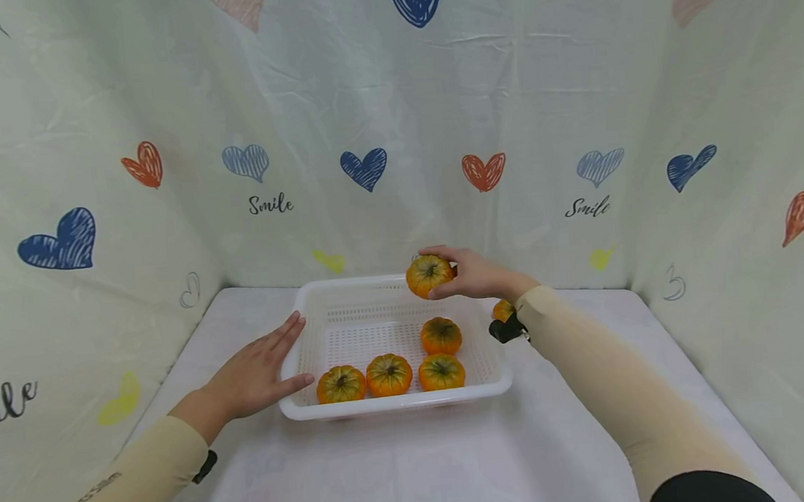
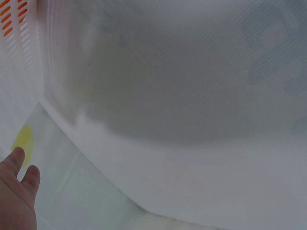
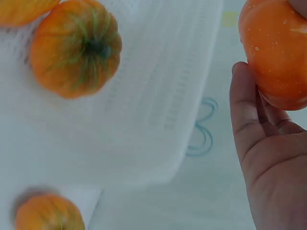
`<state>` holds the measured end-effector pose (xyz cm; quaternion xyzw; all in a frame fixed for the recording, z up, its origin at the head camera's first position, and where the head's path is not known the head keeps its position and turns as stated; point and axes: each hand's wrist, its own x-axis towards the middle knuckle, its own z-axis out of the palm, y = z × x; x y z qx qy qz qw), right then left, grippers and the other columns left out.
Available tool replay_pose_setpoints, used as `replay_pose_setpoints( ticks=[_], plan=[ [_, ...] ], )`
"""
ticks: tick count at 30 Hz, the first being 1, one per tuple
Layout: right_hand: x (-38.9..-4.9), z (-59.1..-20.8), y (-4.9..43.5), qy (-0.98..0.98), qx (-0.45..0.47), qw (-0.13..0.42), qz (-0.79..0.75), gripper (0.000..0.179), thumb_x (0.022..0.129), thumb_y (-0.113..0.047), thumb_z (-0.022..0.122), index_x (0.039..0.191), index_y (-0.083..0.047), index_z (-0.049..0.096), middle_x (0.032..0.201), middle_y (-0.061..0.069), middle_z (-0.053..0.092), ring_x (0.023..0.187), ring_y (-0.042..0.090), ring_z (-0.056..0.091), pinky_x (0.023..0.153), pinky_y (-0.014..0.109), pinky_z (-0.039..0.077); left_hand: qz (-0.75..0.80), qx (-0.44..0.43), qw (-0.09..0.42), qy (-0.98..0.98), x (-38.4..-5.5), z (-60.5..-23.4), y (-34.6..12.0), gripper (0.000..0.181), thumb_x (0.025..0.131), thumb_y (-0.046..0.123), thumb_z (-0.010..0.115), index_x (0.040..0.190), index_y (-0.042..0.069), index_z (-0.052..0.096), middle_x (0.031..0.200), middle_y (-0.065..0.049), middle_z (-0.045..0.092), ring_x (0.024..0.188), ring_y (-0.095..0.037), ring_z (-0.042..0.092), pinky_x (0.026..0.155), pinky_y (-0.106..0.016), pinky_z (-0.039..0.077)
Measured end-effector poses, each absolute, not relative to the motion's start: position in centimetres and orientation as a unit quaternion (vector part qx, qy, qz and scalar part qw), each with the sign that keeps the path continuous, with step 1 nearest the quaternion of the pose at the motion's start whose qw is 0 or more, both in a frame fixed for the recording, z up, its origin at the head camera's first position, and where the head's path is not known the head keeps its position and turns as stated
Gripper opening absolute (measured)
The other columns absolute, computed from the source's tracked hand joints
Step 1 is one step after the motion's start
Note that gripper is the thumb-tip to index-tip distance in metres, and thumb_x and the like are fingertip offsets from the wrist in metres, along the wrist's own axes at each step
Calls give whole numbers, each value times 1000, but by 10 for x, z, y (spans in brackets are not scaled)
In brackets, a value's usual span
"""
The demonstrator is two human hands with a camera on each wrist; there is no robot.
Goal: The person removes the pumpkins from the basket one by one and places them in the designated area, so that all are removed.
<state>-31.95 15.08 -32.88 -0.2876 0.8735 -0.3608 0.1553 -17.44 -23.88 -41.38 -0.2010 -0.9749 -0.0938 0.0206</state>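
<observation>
A white plastic basket (image 1: 399, 404) stands on the table with several small orange-and-green pumpkins in it. Three of them, among them a left pumpkin (image 1: 341, 384), line the near side, and another pumpkin (image 1: 440, 335) sits just behind the right one. My right hand (image 1: 477, 274) grips one more pumpkin (image 1: 429, 276) between thumb and fingers, over the basket's far rim. That held pumpkin (image 3: 276, 55) shows its smooth orange side in the right wrist view. My left hand (image 1: 259, 370) rests with straight fingers on the basket's left rim.
One pumpkin (image 1: 503, 311) lies on the table right of the basket, partly hidden by the right wrist. A white cloth covers the table (image 1: 417, 468). Behind it and at both sides hangs a pale curtain (image 1: 418, 86) printed with hearts.
</observation>
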Motion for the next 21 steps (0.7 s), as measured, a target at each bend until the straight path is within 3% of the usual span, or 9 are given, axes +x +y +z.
replay_pose_setpoints(
  ticks=[5,13,21],
  plan=[
    [-315,-321,182,879,-274,129,-368,81,85,-30,81,154,-25,38,134,7,53,109,27,56,91,40,52,-95,-201,22,-975,-175,-416,-240,94,94,68,47,159,6,18,165,-12,14,145,-36,27,112,-57,29],
    [-306,-321,231,890,-215,102,-389,84,84,-34,81,154,-29,36,141,7,48,118,31,52,96,46,51,-98,-203,22,-974,-174,-415,-240,94,94,66,49,159,5,19,165,-12,14,145,-36,27,112,-57,29],
    [-298,-332,266,898,-181,89,-391,85,85,-34,80,155,-22,34,147,12,43,123,35,49,99,52,47,-100,-200,20,-974,-175,-415,-240,95,94,68,47,159,5,18,165,-12,14,146,-36,27,112,-57,29]
  ],
)
